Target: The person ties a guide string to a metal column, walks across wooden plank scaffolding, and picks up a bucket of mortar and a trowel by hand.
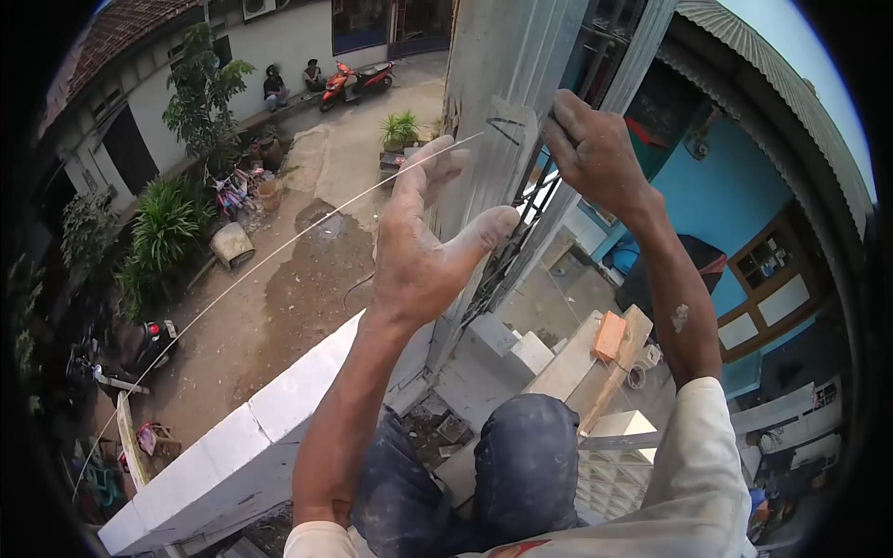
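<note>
A tall grey metal sheet panel [507,74], creased lengthwise, stands upright in front of me with a dark pencil-like mark on it. My left hand [419,242] is beside its left face, thumb and fingers apart, holding nothing. A thin pale string [279,249] runs from the lower left, behind or across the left fingers, to the panel near the mark. My right hand [595,153] is closed, its curled fingers at the panel's right edge; what they hold, if anything, is hidden. Dark steel bars [535,200] show between this panel and a second metal strip [642,56].
A white block wall [233,446] runs toward the lower left. An orange brick [609,336] lies on wooden planks [567,372] to the right, beyond my knees [527,456]. Below are a yard, plants [167,232], a red motorbike [353,84] and two seated people [275,88].
</note>
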`<state>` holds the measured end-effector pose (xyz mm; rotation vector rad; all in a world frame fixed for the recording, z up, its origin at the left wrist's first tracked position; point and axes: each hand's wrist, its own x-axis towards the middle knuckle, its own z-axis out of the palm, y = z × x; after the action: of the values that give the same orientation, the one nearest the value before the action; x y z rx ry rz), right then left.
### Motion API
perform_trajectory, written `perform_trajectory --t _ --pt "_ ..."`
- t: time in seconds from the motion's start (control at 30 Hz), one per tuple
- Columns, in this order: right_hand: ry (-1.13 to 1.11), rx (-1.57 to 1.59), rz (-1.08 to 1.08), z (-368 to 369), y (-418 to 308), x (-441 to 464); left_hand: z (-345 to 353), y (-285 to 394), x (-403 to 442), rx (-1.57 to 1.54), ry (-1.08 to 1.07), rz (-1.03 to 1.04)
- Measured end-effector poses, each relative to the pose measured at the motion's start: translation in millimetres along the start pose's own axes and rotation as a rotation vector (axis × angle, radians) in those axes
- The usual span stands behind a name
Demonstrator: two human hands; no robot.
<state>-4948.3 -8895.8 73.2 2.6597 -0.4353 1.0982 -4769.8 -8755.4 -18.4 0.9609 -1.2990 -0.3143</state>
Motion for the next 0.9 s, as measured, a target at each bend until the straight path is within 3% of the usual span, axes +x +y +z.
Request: perform_trajectory --t 0.17,0.53,0.67,0.73,0.9 --pt "0.04 0.02 -0.011 1 8 8 31 1 44 -0.205 -0.107 0.036" --pt "0.072 0.148 0.155 9 31 -2 43 -8 43 -0.379 0.073 0.042" --pt "0.141 0.1 0.088 8 36 -4 43 -9 43 -0.368 0.086 0.061" --pt "0.114 0.041 0.155 2 31 -1 40 -7 41 -0.328 0.035 -0.013" --pt "0.104 0.008 0.182 -4 35 0 47 -11 40 -0.353 0.121 0.05"
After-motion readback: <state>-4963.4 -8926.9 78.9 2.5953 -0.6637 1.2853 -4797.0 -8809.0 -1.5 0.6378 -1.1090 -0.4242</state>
